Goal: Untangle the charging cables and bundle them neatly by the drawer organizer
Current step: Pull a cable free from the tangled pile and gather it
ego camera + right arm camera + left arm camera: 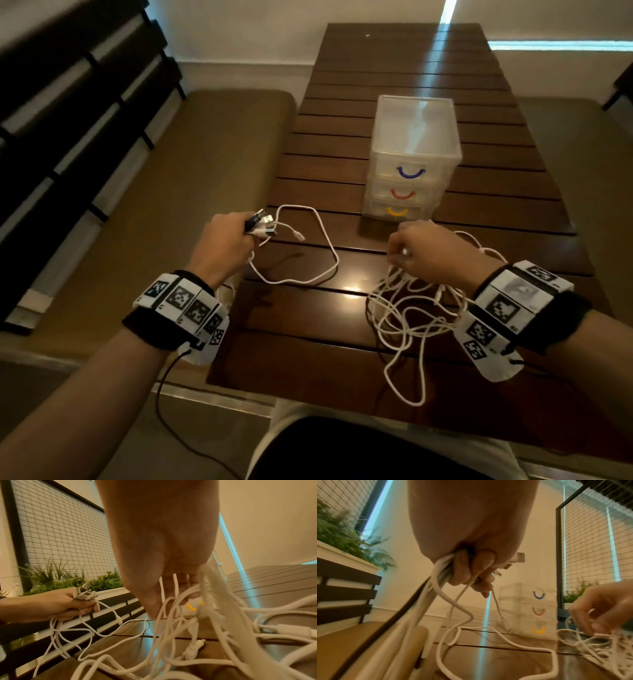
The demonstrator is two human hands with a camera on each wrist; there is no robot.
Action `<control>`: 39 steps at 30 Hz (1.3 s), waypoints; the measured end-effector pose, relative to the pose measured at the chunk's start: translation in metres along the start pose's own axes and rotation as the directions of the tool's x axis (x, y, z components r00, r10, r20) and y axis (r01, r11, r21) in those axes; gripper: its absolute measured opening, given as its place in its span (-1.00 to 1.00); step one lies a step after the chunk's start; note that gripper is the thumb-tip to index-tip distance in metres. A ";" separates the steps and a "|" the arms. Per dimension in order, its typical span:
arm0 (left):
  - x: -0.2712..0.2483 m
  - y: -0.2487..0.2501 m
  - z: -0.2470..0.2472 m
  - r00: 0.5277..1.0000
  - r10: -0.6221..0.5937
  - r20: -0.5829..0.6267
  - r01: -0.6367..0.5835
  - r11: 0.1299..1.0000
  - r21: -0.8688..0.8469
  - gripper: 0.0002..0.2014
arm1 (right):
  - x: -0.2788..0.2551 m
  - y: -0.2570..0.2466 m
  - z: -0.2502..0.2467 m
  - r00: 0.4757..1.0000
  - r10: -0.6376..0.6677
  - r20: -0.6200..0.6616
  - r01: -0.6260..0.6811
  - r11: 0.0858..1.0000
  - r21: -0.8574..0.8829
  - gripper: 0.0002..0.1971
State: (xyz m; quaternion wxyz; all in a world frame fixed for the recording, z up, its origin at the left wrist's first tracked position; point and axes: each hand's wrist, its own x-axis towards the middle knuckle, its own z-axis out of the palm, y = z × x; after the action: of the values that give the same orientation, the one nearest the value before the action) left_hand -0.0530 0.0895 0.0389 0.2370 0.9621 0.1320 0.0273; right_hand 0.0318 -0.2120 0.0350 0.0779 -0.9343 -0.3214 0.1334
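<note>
My left hand (233,236) hovers at the table's left edge and grips a bunch of USB plugs (262,222), whose ends stick out past the fingers (471,569). From that fist a white cable loop (325,246) trails onto the table, ending in a loose small connector (299,235). My right hand (421,250), just in front of the clear three-drawer organizer (411,161), pinches strands of the tangled white cables (418,315) piled under its wrist. In the right wrist view, strands cross the fingers (173,588) and the tangle (214,635) fills the foreground.
The dark slatted wooden table (342,349) extends away behind the organizer. A tan cushioned bench (171,205) with a dark slatted back (68,137) runs along the left. Planters with greenery (102,581) stand behind it.
</note>
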 end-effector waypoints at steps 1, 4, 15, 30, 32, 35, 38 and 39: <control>0.002 -0.009 -0.004 1.000 -0.019 -0.015 0.019 0.999 0.028 -0.81 | 0.003 -0.002 0.002 1.000 -0.011 -0.021 0.010 0.999 -0.037 -0.85; 0.006 -0.033 -0.014 0.994 -0.058 -0.092 0.067 0.993 0.101 -0.85 | 0.010 -0.011 0.004 1.000 -0.012 -0.026 0.009 0.995 -0.101 -0.84; 0.002 -0.090 -0.036 0.953 -0.152 -0.262 0.209 0.957 0.203 -0.74 | 0.024 -0.036 0.006 0.998 -0.057 0.030 0.060 0.989 -0.132 -0.84; 0.004 -0.061 -0.039 0.959 -0.111 -0.259 0.136 0.988 0.079 -0.80 | 0.012 -0.028 -0.002 0.998 -0.052 0.045 0.056 0.994 -0.093 -0.87; 0.003 -0.055 -0.040 0.960 -0.087 -0.266 0.101 0.994 0.040 -0.81 | 0.010 -0.024 -0.003 0.999 -0.044 0.026 0.046 0.996 -0.079 -0.85; 0.003 -0.037 -0.040 0.964 -0.070 -0.258 0.051 0.995 -0.081 -0.72 | 0.006 -0.015 -0.009 0.998 -0.039 -0.046 0.038 0.999 -0.012 -0.86; -0.002 -0.009 -0.031 0.988 -0.069 -0.137 0.031 0.964 -0.263 -0.67 | 0.001 -0.009 -0.016 0.995 -0.017 -0.094 0.021 0.999 0.046 -0.87; -0.003 0.002 -0.026 0.994 -0.054 -0.097 0.022 0.952 -0.305 -0.66 | -0.001 -0.008 -0.019 0.995 -0.003 -0.101 0.009 0.998 0.061 -0.87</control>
State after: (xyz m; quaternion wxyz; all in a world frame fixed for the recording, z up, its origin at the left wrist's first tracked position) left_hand -0.0589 0.0984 0.0628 0.3752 0.9088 0.1570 0.0930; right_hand 0.0319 -0.2080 0.0550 0.1230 -0.9360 -0.3156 0.0956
